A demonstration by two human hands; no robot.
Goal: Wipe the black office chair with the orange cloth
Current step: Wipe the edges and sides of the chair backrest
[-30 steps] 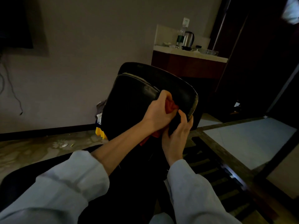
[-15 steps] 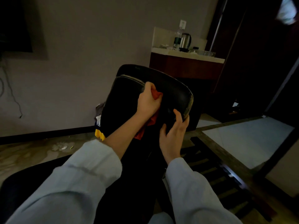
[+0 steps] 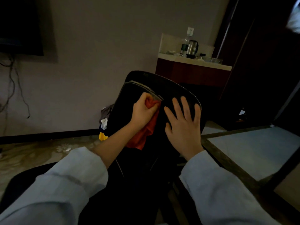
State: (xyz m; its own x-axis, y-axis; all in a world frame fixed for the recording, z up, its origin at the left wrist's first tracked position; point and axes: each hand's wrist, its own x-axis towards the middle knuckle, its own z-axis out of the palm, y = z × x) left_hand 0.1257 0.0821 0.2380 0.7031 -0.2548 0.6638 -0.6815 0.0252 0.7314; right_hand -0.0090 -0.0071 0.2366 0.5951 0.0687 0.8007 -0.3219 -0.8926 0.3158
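The black office chair (image 3: 172,88) fills the middle of the view, its backrest tilted toward me. My left hand (image 3: 142,111) grips the bunched orange cloth (image 3: 144,135) against the upper part of the backrest, and the loose end of the cloth hangs down below the fist. My right hand (image 3: 183,124) lies flat on the backrest just right of the cloth, fingers spread and straight, its fingertips near the top right edge.
A dark red cabinet (image 3: 191,73) with a kettle (image 3: 192,47) and a bottle (image 3: 185,44) stands behind the chair. Yellow and white items (image 3: 103,129) lie on the floor by the wall at the left. Dark floor slats (image 3: 227,161) run at the right.
My left hand slid the cloth leftward along the top of the backrest. My right hand left the chair's right edge and now lies flat on the backrest, fingers spread.
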